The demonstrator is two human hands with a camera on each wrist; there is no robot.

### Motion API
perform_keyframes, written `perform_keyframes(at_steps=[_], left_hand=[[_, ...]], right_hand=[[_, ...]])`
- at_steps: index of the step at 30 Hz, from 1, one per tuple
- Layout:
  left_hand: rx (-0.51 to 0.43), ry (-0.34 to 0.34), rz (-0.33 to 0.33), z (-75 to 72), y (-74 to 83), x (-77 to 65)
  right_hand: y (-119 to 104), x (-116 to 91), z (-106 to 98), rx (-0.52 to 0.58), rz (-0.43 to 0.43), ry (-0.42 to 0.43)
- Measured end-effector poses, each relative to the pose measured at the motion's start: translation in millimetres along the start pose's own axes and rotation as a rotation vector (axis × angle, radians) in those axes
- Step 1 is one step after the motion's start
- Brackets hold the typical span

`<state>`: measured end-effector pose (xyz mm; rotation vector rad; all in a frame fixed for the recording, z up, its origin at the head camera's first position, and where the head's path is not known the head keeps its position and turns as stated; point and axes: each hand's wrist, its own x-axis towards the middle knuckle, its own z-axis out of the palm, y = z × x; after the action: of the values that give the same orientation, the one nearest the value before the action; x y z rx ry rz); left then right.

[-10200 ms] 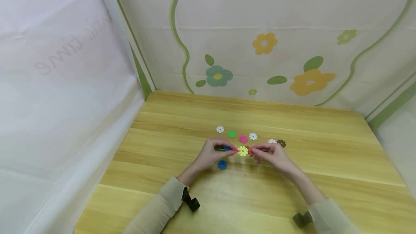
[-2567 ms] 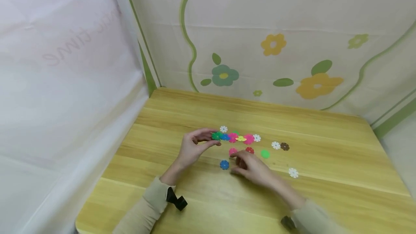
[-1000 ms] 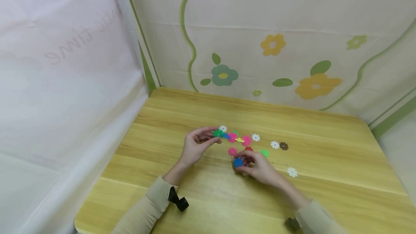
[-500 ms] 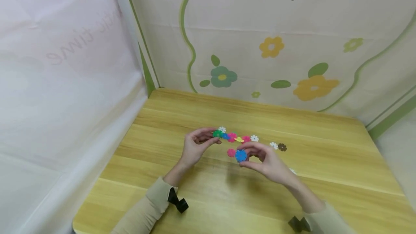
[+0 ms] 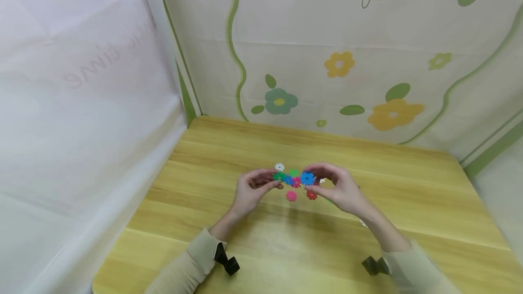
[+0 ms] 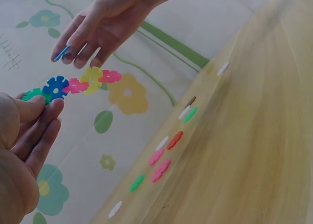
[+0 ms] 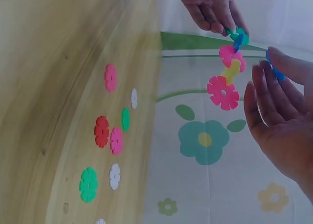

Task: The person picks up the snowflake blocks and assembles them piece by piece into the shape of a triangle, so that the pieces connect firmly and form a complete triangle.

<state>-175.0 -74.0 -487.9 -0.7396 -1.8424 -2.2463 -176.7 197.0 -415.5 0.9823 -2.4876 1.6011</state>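
Note:
My left hand [image 5: 251, 192] pinches the green end disc [image 5: 279, 176] of a short chain of interlocking snowflake discs, held up above the table. From that end run a blue disc [image 6: 56, 87], a pink disc [image 6: 76, 85], a yellow disc [image 6: 91, 80] set crosswise and another pink disc [image 7: 223, 93] at the free end. My right hand [image 5: 341, 192] pinches a loose blue disc [image 5: 308, 178] between thumb and fingers. In the head view this disc covers the chain's far part; both wrist views show it apart from the chain.
Loose snowflake discs lie flat on the wooden table [image 5: 261, 248] beneath the hands: a white disc [image 5: 279, 167], a pink disc [image 5: 291, 196], a red disc [image 5: 312, 195], a green disc [image 7: 88, 185] and several others. A printed cloth wall [image 5: 294, 71] stands behind the table.
My right hand has picked the blue disc off the table and raised it to the chain. My left hand keeps its pinch on the green end. Ten seconds ago both hands were on the chain.

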Motion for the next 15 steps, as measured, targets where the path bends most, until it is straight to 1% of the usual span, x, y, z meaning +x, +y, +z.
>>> perform_keyframes(at_steps=[4, 9, 15], left_hand=[[0.004, -0.009, -0.010, 3.3, -1.0, -1.8], [0.036, -0.023, 0.004, 6.3, -1.4, -3.2], [0.061, -0.016, 0.013, 10.1, 0.1, -4.1]], right_hand=[[-0.6, 6.5, 1.0, -0.018, 0.032, 0.002], [0.5, 12.5, 5.7, -0.045, 0.068, -0.016], [-4.1, 19.6, 9.8, -0.085, 0.085, -0.048]])
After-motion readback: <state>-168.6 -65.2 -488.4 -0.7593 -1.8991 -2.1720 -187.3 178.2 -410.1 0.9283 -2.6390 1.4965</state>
